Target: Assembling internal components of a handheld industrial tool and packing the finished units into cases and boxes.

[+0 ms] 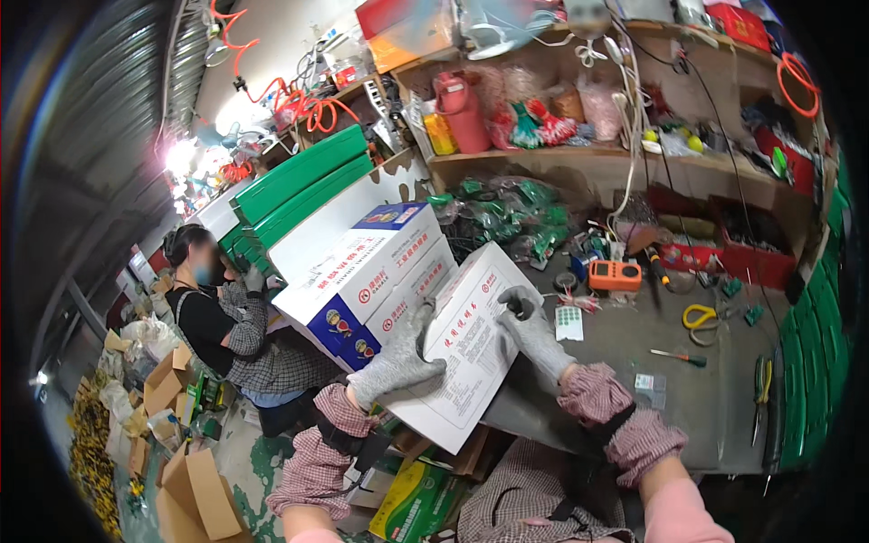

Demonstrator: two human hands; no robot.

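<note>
A white cardboard box (471, 348) with red and dark print rests tilted at the near left edge of the bench. My left hand (398, 362), in a grey knit glove, grips its left side, thumb across the printed face and fingers up along the edge. At the box's right edge, my right hand (534, 335), also gloved, has its fingers curled against it; its fingertips are partly hidden. Directly left of this box stand stacked white and blue cartons (380, 281).
An orange multimeter (615, 275), yellow-handled scissors (700, 323), a screwdriver (681, 357) and pliers (762, 394) lie on the bench (625, 398). Bagged green parts (516, 213) are heaped behind. A co-worker (217, 317) stands at left near open cartons (195, 493).
</note>
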